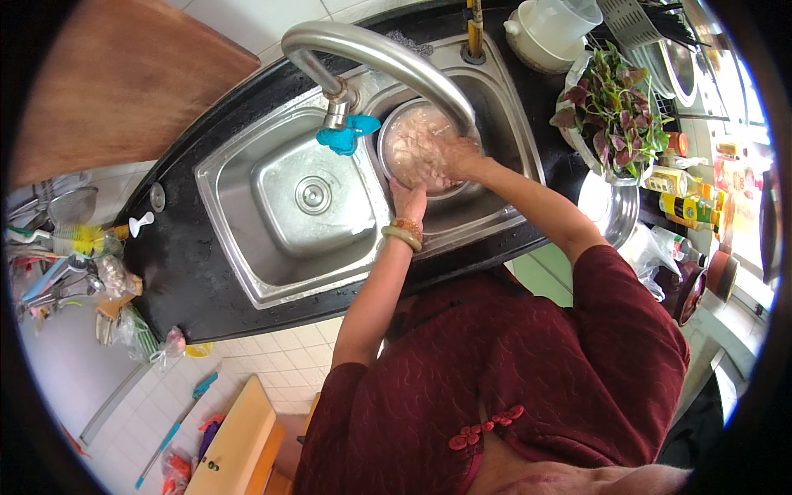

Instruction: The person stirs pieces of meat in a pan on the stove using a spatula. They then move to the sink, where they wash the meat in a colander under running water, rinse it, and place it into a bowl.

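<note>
A round metal bowl (383,162) stands in the right basin of a stainless-steel double sink, under the curved faucet (396,52). Cloudy water and pale pieces, perhaps raw meat, fill it (413,145). My left hand (409,199), with a bangle and a beaded bracelet at the wrist, is on the bowl's near rim; its fingertips reach the edge of the contents. At the bowl's right side, my right hand (461,158) is in or just over the contents, blurred and partly behind the spout; whether its fingers close on a piece is unclear.
A blue cloth (348,134) is tied at the faucet's base. Left of the bowl lies the other basin (312,195). Red-green leafy vegetables (619,117) fill a container on the right counter, beside a metal basin (622,210) and several bottles (690,207). Kitchen tools hang at far left.
</note>
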`<action>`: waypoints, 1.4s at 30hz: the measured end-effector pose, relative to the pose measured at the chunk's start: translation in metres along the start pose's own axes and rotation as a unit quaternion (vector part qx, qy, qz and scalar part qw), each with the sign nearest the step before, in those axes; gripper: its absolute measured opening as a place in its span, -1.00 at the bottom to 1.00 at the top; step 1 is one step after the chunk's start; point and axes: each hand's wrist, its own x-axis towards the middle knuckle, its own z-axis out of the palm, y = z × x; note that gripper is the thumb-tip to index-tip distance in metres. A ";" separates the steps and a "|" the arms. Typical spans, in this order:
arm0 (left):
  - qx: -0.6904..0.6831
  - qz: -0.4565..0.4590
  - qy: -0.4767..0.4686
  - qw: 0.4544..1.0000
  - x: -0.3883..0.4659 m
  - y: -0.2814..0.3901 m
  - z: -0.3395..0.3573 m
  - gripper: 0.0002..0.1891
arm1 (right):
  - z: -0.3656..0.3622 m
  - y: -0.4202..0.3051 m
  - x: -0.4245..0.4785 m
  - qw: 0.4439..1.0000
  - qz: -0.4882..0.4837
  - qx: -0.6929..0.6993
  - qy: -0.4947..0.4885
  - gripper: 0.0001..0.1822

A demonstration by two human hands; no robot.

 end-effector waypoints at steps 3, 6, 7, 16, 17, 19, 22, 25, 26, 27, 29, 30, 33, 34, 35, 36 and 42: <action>-0.013 -0.046 -0.026 0.999 0.001 0.024 0.003 0.00 | 0.004 -0.026 0.011 0.998 0.005 -0.057 0.028 -0.10; -0.052 -0.050 0.054 0.996 0.023 0.002 0.019 -0.02 | 0.058 -0.006 0.057 0.995 -0.007 -0.100 -0.001 -0.36; -0.086 -0.059 0.072 0.992 0.019 0.003 0.019 -0.02 | 0.067 -0.004 0.062 0.996 -0.012 -0.092 -0.019 -0.44; -0.162 -0.058 0.057 0.983 -0.005 0.005 0.018 -0.08 | 0.109 0.044 0.088 0.989 -0.054 0.084 0.111 -0.58; -0.169 -0.067 0.051 0.982 -0.006 0.008 0.020 -0.08 | 0.114 0.053 0.089 0.987 -0.049 0.100 0.114 -0.59; -0.175 -0.117 0.087 0.974 0.021 -0.035 0.026 -0.14 | 0.095 0.038 0.070 0.982 -0.067 0.139 0.106 -0.61; -0.219 -0.217 0.069 0.949 0.018 -0.032 0.023 -0.30 | 0.042 0.022 0.025 0.960 -0.090 0.256 0.066 -0.60; -0.251 -0.274 0.018 0.928 0.028 -0.042 0.018 -0.59 | 0.014 0.020 0.003 0.923 -0.051 0.378 0.050 -0.60; -0.263 -0.276 0.009 0.925 0.034 -0.050 0.017 -0.61 | 0.003 0.015 -0.007 0.899 -0.035 0.432 0.054 -0.61; -0.272 -0.277 -0.003 0.922 0.034 -0.048 0.017 -0.64 | -0.005 0.014 -0.015 0.872 -0.016 0.485 0.061 -0.62; -0.258 -0.293 -0.015 0.921 0.036 -0.043 0.019 -0.70 | -0.007 0.020 -0.022 0.837 -0.040 0.539 0.080 -0.64; -0.258 -0.293 -0.030 0.920 0.038 -0.043 0.019 -0.71 | -0.018 0.017 -0.030 0.819 -0.031 0.568 0.071 -0.63; -0.209 -0.294 -0.037 0.932 0.036 -0.032 0.024 -0.67 | -0.039 0.013 -0.049 0.779 -0.005 0.624 0.065 -0.63; -0.199 -0.283 -0.038 0.937 0.037 -0.033 0.025 -0.64 | -0.044 0.011 -0.054 0.771 0.001 0.632 0.072 -0.64; -0.190 -0.272 -0.039 0.942 0.038 -0.035 0.025 -0.62 | -0.049 0.008 -0.059 0.764 0.007 0.641 0.079 -0.64; -0.174 -0.267 -0.042 0.947 0.037 -0.035 0.024 -0.60 | -0.056 0.004 -0.066 0.767 0.003 0.637 0.081 -0.64; -0.155 -0.152 -0.027 0.976 0.030 -0.048 0.026 -0.34 | -0.106 -0.018 -0.105 0.808 -0.014 0.586 0.059 -0.58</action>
